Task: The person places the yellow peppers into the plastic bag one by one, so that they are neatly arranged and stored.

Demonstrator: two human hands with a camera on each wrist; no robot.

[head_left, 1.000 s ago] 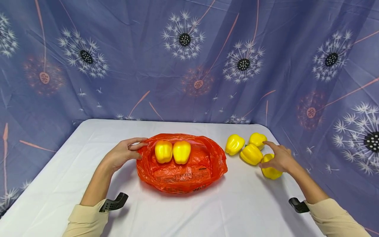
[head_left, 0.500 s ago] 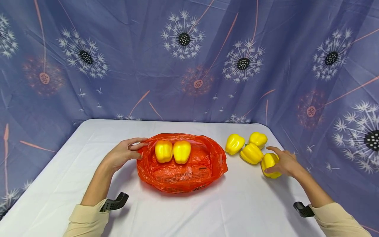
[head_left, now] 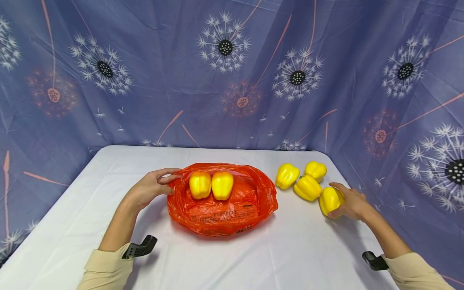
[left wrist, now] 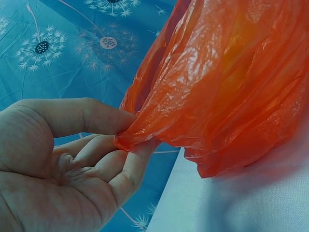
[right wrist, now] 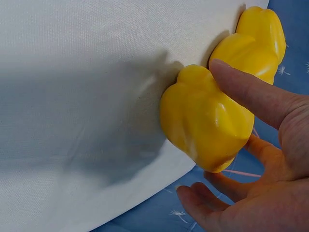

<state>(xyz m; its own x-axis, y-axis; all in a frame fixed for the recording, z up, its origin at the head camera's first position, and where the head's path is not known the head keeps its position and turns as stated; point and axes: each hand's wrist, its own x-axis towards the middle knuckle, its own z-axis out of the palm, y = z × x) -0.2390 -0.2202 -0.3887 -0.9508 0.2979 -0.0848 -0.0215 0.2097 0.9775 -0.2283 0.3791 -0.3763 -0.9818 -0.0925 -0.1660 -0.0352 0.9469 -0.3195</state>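
In the head view, a red plastic bag [head_left: 224,213] lies with its mouth wide, and two yellow bell peppers [head_left: 211,185] sit inside it. My left hand [head_left: 148,188] pinches the bag's left edge; the left wrist view shows the thin plastic [left wrist: 159,123] between thumb and fingers. Over on the right, my right hand [head_left: 353,204] spreads around a yellow bell pepper [head_left: 330,201] on the table. In the right wrist view, the thumb overlaps this pepper's [right wrist: 205,121] upper side. The other fingers stand loosely bent behind and below it.
Several more yellow bell peppers [head_left: 307,188] lie close together beyond the right hand, near the table's right edge. A white cloth covers the table [head_left: 217,266]. A blue curtain [head_left: 163,80] with dandelion prints hangs behind and at the sides.
My right hand has drawn back to the right and settled lower around the nearest pepper, from a place above it. My left hand and the bag stay where they were.
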